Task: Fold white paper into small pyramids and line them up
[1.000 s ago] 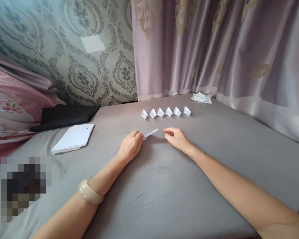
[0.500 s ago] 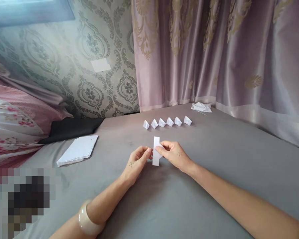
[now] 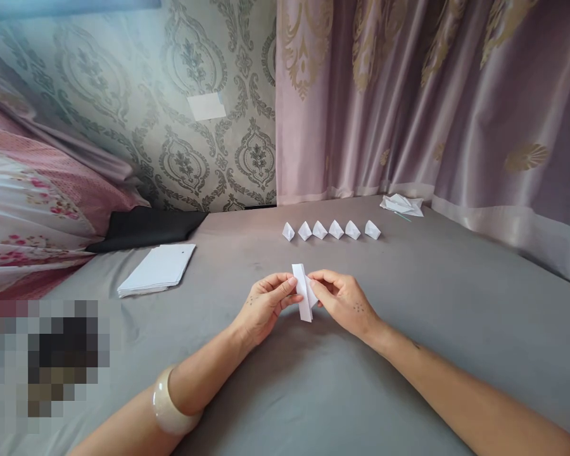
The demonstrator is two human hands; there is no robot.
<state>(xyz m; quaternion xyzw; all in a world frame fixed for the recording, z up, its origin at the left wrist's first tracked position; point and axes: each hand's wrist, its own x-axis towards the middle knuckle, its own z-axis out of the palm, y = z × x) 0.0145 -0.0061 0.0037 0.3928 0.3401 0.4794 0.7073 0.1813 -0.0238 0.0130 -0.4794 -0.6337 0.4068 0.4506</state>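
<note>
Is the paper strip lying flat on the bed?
No, both the left hand and right hand hold the paper strip above the bed.

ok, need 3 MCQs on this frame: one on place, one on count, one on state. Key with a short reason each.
1. Where is the stack of white sheets?
A. left of the hands, near the black cloth
B. by the curtain
C. under the right arm

2. How many small folded paper pieces stand in the row?
A. four
B. six
C. nine

3. How is the paper strip held?
A. lying flat on the bed
B. in the left hand only
C. pinched between both hands, off the grey sheet

Key: 1 A, the stack lies left, beside the cloth. 2 B, six count out in the row. 3 C, left hand and right hand both grip it.
</note>
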